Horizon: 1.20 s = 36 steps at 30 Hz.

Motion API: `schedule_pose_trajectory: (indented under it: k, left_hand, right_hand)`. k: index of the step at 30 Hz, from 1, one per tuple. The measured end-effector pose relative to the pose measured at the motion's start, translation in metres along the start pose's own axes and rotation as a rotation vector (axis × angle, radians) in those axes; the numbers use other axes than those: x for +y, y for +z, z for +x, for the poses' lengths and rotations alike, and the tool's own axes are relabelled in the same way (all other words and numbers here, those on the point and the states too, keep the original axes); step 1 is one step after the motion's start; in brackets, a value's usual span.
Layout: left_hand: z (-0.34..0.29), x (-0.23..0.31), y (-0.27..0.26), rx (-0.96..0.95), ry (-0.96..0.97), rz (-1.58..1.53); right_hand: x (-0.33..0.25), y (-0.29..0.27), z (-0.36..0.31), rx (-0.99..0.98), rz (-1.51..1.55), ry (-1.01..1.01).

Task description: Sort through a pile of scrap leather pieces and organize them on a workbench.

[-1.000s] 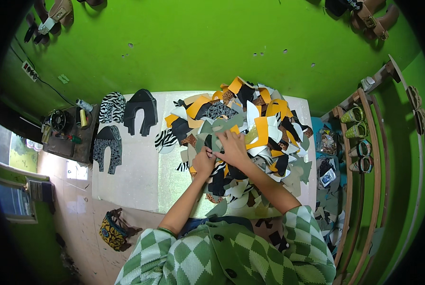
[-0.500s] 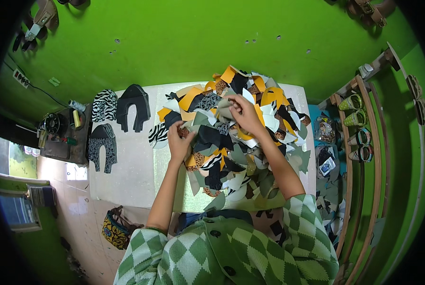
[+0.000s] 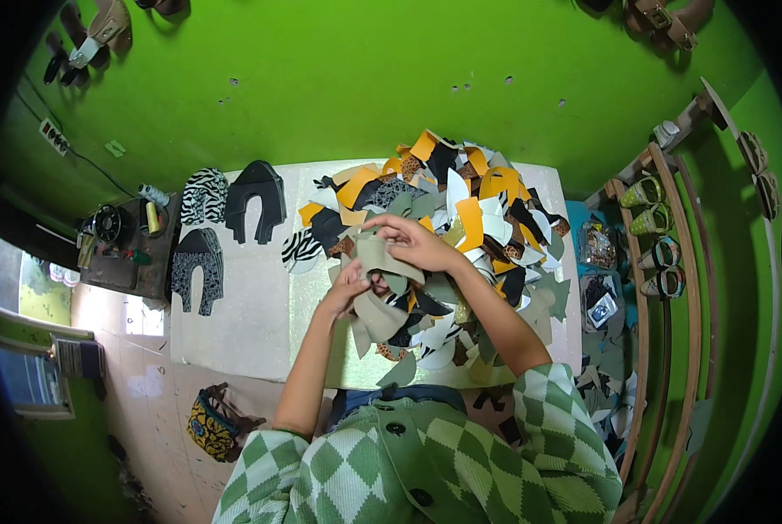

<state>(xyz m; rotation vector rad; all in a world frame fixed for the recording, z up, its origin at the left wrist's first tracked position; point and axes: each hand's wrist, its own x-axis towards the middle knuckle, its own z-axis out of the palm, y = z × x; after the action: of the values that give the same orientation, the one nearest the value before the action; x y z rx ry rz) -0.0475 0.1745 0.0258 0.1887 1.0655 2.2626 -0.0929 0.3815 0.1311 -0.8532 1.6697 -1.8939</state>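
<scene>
In front of my chest, over the near left part of a heap of cut material pieces (image 3: 487, 229), both hands are closed on grey-beige cut pieces. My right hand (image 3: 419, 244) grips the curved upper piece (image 3: 372, 255) from above and the right. My left hand (image 3: 345, 291) pinches it from the lower left, its fingers partly hidden behind the material. Below that hand hangs a second curved grey-beige piece (image 3: 380, 318); whether the two are joined I cannot tell. The heap mixes orange, black, white, grey, leopard and zebra pieces.
Left on the white table (image 3: 234, 336) lie U-shaped stacks: zebra (image 3: 204, 196), black (image 3: 255, 201) and speckled grey (image 3: 198, 271). Beyond them stands a sewing machine (image 3: 111, 262). A wooden rack (image 3: 670, 332) with sandals (image 3: 648, 205) is at right; a patterned bag (image 3: 213, 424) sits on the floor.
Both hands have come together, the right moving left and nearer to me. Grey-beige pieces are now lifted between them, above the heap.
</scene>
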Motion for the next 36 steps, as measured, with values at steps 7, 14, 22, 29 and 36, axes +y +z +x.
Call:
schedule_pose_trajectory:
  k: [7,14,22,29,36]
  left_hand:
    - [-0.034,-0.016,0.010,0.196,0.088,-0.223]
    - [-0.072,-0.044,-0.013,0.795,0.050,0.301]
    - [-0.077,-0.005,0.010,0.441,-0.066,-0.128]
    - [-0.079,0.014,0.019,0.497,-0.126,0.267]
    - [-0.071,0.040,0.047,0.176,-0.229,0.475]
  right_hand:
    - [0.053,0.022,-0.034,0.202,0.120,0.178]
    - [0.075,0.060,-0.043,0.482,0.268,0.271]
    - [0.075,0.103,-0.025,0.087,0.106,0.260]
    - [0.083,0.082,-0.029,0.226,-0.294,0.200]
    - [0.107,0.064,-0.045,-0.068,-0.074,0.165]
